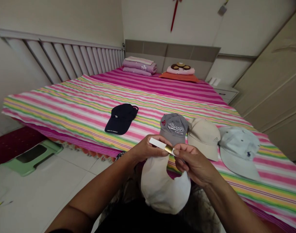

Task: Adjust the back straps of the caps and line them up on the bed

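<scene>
A white cap (162, 194) hangs below my two hands, the opening at its back facing up and away from me. Between my fingers runs its white strap (157, 143), with a gold buckle (168, 149) on it. My left hand (146, 149) pinches the strap on the left of the buckle. On the other side, my right hand (195, 163) is closed on the strap, thumb close against the buckle. Just beyond my hands, a grey cap (174, 124) with "Always" lettering lies on the bed.
To the right on the striped sheet (75, 97) rest a beige cap (203, 134) and a pale blue cap (240, 145). A navy cap (122, 116) lies farther left. Folded bedding (140, 66) is by the headboard. A green stool (29, 158) stands on the floor.
</scene>
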`<action>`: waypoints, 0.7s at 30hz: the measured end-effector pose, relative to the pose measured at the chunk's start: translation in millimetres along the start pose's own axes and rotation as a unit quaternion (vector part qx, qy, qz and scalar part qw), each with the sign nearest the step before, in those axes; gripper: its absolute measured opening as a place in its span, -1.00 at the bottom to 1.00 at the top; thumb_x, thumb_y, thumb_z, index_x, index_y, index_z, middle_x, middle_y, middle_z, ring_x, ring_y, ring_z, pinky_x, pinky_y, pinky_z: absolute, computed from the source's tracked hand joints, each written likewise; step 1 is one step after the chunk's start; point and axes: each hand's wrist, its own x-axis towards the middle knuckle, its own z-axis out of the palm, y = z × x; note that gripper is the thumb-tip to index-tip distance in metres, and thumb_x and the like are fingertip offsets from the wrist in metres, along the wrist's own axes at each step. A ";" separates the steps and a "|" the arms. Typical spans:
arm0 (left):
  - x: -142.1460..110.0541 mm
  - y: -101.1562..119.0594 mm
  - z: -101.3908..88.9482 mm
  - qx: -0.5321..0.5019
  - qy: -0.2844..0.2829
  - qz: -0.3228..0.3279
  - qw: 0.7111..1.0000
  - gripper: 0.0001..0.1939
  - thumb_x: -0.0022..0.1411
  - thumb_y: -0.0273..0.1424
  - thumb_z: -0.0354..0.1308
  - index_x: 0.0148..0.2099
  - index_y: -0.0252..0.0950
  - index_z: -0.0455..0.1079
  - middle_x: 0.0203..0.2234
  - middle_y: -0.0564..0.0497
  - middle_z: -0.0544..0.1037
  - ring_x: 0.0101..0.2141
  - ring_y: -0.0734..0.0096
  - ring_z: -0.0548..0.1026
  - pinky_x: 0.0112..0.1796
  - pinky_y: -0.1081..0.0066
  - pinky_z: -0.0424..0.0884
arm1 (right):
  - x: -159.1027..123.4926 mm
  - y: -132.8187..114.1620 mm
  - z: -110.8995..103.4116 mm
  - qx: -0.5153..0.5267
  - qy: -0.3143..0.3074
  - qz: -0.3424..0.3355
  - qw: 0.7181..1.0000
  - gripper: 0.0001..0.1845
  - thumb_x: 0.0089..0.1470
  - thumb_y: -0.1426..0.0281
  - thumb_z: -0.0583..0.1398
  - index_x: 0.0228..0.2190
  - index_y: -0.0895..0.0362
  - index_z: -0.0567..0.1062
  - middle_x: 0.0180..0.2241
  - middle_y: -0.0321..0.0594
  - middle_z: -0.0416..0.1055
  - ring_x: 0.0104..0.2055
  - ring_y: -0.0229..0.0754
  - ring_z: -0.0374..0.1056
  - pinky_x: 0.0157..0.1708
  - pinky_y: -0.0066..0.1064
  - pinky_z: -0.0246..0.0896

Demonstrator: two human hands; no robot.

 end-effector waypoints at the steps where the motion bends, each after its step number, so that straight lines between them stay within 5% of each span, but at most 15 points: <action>1: -0.4 0.8 -0.9 -0.019 -0.017 -0.011 1.000 -0.60 -0.20 -0.33 0.33 -0.23 -0.34 0.44 -0.44 0.01 0.44 -0.44 0.52 0.36 -0.40 0.52 0.22 | 0.0 -0.8 -1.1 0.005 0.002 0.001 1.000 -0.82 -0.18 0.36 0.25 -0.61 0.19 0.36 -0.83 -0.48 0.09 -0.77 -0.47 -0.13 -0.73 -0.56 -0.18; 8: 8.2 15.3 -7.6 -0.140 -0.105 -0.077 0.981 -0.34 -0.20 0.04 0.20 -0.17 -0.40 0.43 -0.33 -0.14 0.48 -0.34 0.36 0.41 -0.36 0.44 0.28 | -0.5 -3.7 -4.1 0.009 -0.001 0.009 1.000 -0.81 -0.18 0.36 0.25 -0.62 0.19 0.36 -0.83 -0.52 0.03 -0.77 -0.48 -0.18 -0.74 -0.57 -0.22; 14: 19.0 23.0 -11.4 -0.067 -0.103 -0.159 0.980 -0.51 -0.10 -0.03 0.18 -0.32 -0.38 0.47 -0.45 -0.06 0.51 -0.41 0.42 0.41 -0.37 0.45 0.28 | -0.6 -3.5 -5.5 0.001 -0.001 0.013 1.000 -0.82 -0.20 0.35 0.25 -0.62 0.19 0.37 -0.84 -0.51 0.03 -0.77 -0.48 -0.19 -0.75 -0.56 -0.23; 21: 28.1 20.4 -11.8 -0.083 -0.158 -0.263 0.948 -0.69 -0.22 -0.24 0.33 -0.46 -0.38 0.44 -0.66 0.07 0.43 -0.63 0.57 0.33 -0.53 0.51 0.23 | -0.5 -4.0 -8.5 -0.013 -0.004 0.025 1.000 -0.81 -0.20 0.35 0.25 -0.63 0.19 0.36 -0.85 -0.52 0.01 -0.78 -0.49 -0.18 -0.75 -0.57 -0.21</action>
